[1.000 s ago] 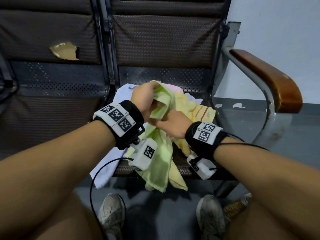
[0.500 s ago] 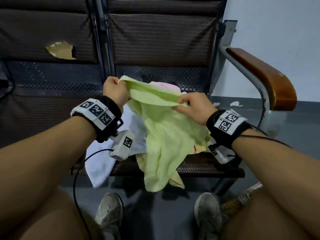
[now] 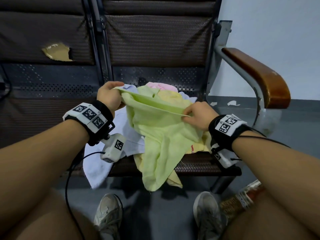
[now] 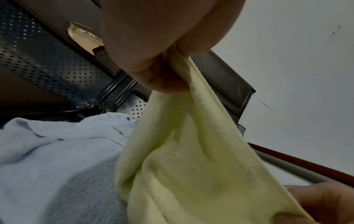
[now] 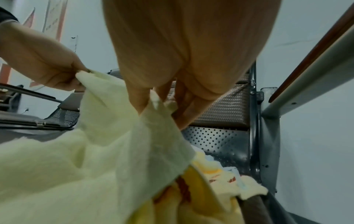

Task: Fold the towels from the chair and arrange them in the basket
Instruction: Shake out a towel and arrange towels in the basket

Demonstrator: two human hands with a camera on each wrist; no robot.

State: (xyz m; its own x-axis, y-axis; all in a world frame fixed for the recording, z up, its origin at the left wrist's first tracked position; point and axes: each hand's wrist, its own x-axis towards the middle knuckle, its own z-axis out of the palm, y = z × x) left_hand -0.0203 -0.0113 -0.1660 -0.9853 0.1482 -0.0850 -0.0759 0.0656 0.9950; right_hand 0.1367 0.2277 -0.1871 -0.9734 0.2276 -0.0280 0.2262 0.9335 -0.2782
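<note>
A light green towel (image 3: 161, 135) is stretched between both hands above the chair seat (image 3: 199, 165), its lower part hanging past the seat's front edge. My left hand (image 3: 110, 96) pinches its left top corner, seen close in the left wrist view with the green towel (image 4: 184, 151) under the fingers (image 4: 164, 78). My right hand (image 3: 199, 115) pinches the right top corner, the green towel (image 5: 114, 151) draped below it. Under it lie a pale blue towel (image 3: 102, 163), a yellow patterned towel (image 3: 195, 146) and a pink towel (image 3: 161, 86). No basket is in view.
The chair has a dark woven backrest (image 3: 155, 37) and a wooden armrest (image 3: 258, 73) on the right. A second seat (image 3: 34, 110) adjoins on the left, its backrest torn. A woven object (image 3: 242, 200) lies on the floor by my right shoe (image 3: 206, 215).
The hands, first close together on the bunched green towel, have drawn apart and stretched its top edge open; the towel now hangs spread between them.
</note>
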